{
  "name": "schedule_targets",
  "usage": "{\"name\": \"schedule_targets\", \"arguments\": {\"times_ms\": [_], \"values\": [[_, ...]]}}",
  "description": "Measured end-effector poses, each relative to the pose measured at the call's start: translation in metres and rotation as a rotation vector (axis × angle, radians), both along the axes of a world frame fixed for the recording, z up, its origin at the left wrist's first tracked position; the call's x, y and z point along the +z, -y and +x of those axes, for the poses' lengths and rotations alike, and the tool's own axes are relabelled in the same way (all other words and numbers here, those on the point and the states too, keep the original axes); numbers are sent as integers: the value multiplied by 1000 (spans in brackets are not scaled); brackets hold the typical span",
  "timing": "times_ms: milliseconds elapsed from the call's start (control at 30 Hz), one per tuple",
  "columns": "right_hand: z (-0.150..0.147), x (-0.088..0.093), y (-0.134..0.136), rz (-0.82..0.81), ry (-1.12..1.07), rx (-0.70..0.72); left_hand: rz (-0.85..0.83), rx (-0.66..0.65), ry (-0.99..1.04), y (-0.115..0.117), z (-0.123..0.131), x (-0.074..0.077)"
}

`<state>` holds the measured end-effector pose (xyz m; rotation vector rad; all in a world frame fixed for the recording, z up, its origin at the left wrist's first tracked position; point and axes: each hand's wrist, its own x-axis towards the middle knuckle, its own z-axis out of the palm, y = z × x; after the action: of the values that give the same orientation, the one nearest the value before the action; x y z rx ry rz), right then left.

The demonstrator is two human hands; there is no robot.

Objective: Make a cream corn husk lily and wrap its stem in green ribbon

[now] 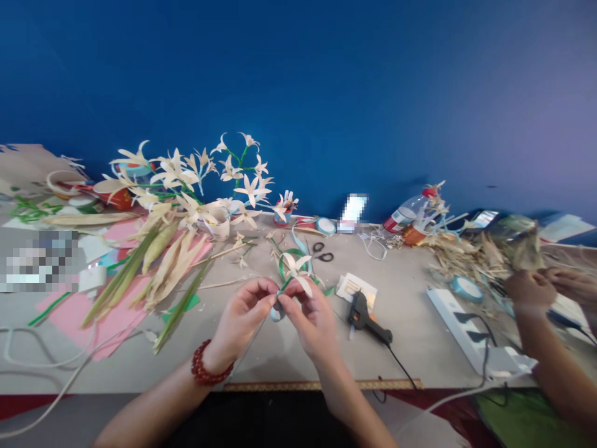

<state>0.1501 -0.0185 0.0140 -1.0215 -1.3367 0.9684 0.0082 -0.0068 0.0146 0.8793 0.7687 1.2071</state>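
Note:
Both hands meet over the front middle of the table. A white artificial flower [295,267] with pointed petals and a green stem is pinched between them. My left hand [249,311], with a red bead bracelet [205,367] on its wrist, closes thumb and forefinger on the stem. Thumb and fingers of my right hand [310,314] press together on the same stem, just under the petals. A small roll of pale tape [277,312] shows partly below the fingertips. Black-handled scissors [323,252] lie behind the hands, and a black glue gun [366,317] rests to the right.
Finished white flowers [252,188] stand in cups at the back left. Dry husks [172,267] lie on pink paper [116,311]. A white power strip [459,330] and a bottle [405,211] are on the right, where another person's hands [532,289] work.

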Motion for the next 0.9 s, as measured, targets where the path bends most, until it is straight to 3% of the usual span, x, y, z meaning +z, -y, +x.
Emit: {"name": "schedule_targets", "arguments": {"times_ms": [533,900], "values": [[1,3,-1,20,-95,72,-66,-63,99,-1,-2,6],[-2,0,-3,-20,-188,90,-5,-98,66,-1,-6,5]]}}
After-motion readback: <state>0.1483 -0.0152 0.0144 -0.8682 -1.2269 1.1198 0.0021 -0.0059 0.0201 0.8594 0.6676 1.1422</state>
